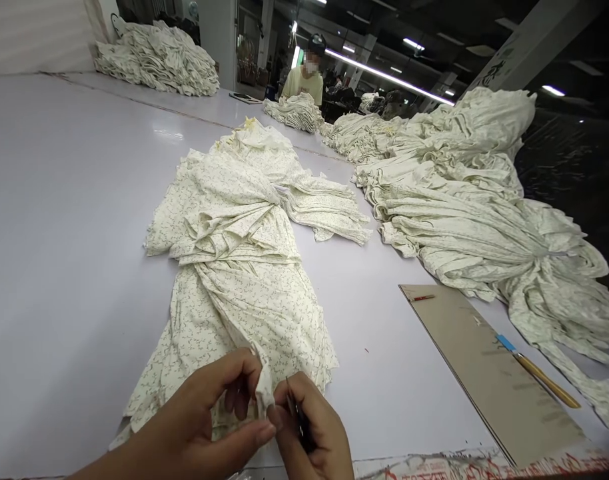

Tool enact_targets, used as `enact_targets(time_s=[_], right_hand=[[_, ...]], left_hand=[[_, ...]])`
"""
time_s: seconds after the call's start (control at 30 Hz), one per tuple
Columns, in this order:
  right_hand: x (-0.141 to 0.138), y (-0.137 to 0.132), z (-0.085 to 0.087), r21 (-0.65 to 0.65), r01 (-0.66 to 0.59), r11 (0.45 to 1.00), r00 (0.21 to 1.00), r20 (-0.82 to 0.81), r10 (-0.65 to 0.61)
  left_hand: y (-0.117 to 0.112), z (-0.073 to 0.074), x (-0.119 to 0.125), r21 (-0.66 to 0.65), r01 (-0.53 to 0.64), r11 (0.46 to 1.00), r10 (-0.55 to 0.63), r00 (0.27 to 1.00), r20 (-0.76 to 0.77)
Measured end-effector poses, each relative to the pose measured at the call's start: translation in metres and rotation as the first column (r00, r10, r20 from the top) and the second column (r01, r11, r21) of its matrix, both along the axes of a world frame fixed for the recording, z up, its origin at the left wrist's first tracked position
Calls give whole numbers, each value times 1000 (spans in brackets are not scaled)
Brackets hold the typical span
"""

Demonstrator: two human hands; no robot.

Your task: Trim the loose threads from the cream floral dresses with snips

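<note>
Grip narrow, both hands: left hand pinching edge of floral cream garment, right hand closed on slim black tool, tip just beside pinched cloth. Garment flat on white surface; cardboard sheet right of garment, bundled cloth beyond it, co-worker far past garment.

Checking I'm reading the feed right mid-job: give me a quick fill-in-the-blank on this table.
The left hand pinches the cream printed cloth, and the ____ hand holds a small dark tool.
The wooden-handled tool resting on the tan board has ____ tape on it.
A co-worker across the far end of the table wears a dark ____ on the head.

Missing words: right; blue; cap.
</note>
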State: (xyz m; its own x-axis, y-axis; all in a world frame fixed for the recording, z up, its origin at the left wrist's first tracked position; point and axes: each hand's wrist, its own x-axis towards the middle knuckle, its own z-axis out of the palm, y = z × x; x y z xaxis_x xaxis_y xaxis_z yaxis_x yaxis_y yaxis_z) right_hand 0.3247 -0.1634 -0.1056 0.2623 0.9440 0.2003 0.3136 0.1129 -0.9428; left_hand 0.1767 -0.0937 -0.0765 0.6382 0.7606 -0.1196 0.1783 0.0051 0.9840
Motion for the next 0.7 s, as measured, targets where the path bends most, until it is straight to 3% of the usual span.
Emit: enact_targets(time_s=[0.17, 0.27, 0.33, 0.47, 0.6, 0.7], right_hand=[[-5, -4, -10, -47, 115, 992, 983, -140, -121], [-6, -6, -9, -86, 136, 987, 971, -185, -150], [-3, -7, -7, -82, 147, 986, 973, -166, -159], [3, -9, -6, -107, 167, 980, 984, -41, -172], [3, -11, -7, -145, 178, 973, 984, 49, -173], [-1, -13, -3, -102, 184, 978, 982, 55, -179]], left_hand=[[-7, -6, 9, 250, -162, 955, 197, 973, -122], [-2, -17, 9, 413, -139, 900, 230, 956, -180], [3, -19, 7, 383, -134, 914, 198, 971, -132], [7, -11, 3, 202, -266, 942, 261, 964, 52], [2, -3, 1, 103, -237, 966, 231, 971, 64], [0, -4, 1, 31, -234, 972, 232, 970, 66]])
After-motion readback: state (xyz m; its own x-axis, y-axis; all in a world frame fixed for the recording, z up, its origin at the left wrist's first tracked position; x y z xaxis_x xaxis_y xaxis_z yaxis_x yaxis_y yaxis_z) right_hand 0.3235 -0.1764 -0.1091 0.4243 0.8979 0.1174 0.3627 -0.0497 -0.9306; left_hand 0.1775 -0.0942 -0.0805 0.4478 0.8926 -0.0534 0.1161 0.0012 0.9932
